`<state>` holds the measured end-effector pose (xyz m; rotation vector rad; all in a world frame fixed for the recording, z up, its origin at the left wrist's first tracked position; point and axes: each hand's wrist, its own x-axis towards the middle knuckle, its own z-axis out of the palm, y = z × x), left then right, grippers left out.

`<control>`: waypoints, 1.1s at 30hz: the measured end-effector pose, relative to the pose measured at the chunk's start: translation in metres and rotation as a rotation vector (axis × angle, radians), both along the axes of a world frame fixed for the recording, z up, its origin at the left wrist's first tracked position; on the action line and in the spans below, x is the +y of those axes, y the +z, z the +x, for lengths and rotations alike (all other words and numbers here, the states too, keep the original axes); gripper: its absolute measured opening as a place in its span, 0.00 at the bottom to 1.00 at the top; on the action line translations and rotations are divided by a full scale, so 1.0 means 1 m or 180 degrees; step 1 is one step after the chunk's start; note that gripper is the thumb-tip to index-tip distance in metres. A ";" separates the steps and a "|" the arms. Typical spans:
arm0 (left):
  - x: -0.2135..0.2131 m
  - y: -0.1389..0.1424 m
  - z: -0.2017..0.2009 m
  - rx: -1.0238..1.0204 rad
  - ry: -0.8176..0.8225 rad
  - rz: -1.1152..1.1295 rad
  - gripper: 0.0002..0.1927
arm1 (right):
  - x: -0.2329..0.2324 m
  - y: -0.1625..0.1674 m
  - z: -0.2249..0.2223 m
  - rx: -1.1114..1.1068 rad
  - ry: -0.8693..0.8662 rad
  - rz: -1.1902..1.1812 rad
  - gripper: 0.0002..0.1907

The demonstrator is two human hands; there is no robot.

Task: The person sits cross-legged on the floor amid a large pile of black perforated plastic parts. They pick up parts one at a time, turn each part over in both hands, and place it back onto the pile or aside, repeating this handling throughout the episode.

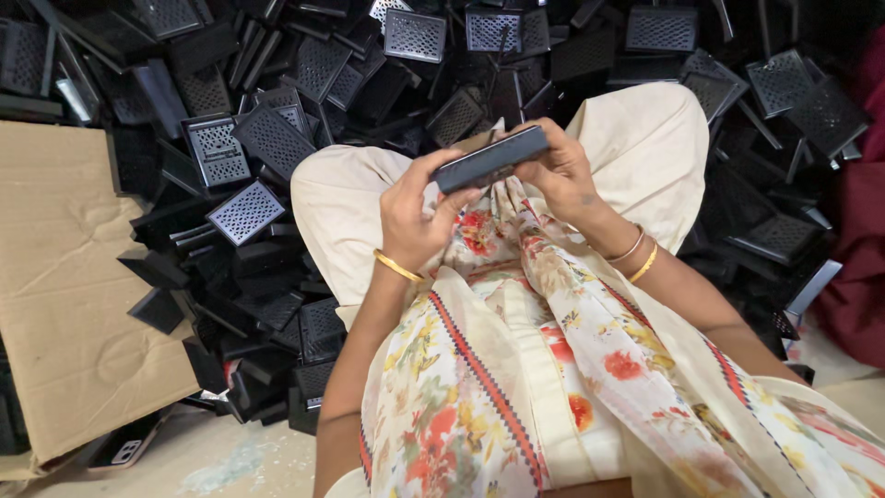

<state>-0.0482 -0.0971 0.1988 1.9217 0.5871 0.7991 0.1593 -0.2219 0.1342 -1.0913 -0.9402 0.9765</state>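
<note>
Now | left hand (pixel 417 214) and right hand (pixel 560 172) both grip black panel (pixel 490 158) | grille pile (pixel 249 138) around

1. We see one package: a flattened brown cardboard sheet (pixel 64 295) left of the heap of black perforated parts (pixel 249 166), with the heap's left edge against it.
2. A small pale label-like scrap (pixel 124 450) lies below the cardboard's lower edge, too small to tell.
3. No signs or screens.

Black perforated plastic panels (pixel 245 211) – dozens heaped, too many to count; one cardboard sheet (pixel 55 277); three gold bangles (pixel 397 266) – one left, two right.
</note>
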 end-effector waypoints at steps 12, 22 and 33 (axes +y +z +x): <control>0.152 -0.143 0.092 0.0501 0.0057 0.1312 0.09 | 0.019 -0.063 -0.018 -0.3889 0.2138 -0.1115 0.24; 0.194 -0.173 0.171 0.0192 0.0206 0.0773 0.06 | 0.179 -0.095 0.087 -0.4254 -0.0289 -0.0530 0.24; 0.187 -0.207 0.122 -0.0192 0.0390 -0.1471 0.16 | 0.232 -0.138 0.116 -0.4932 -0.0898 -0.0664 0.16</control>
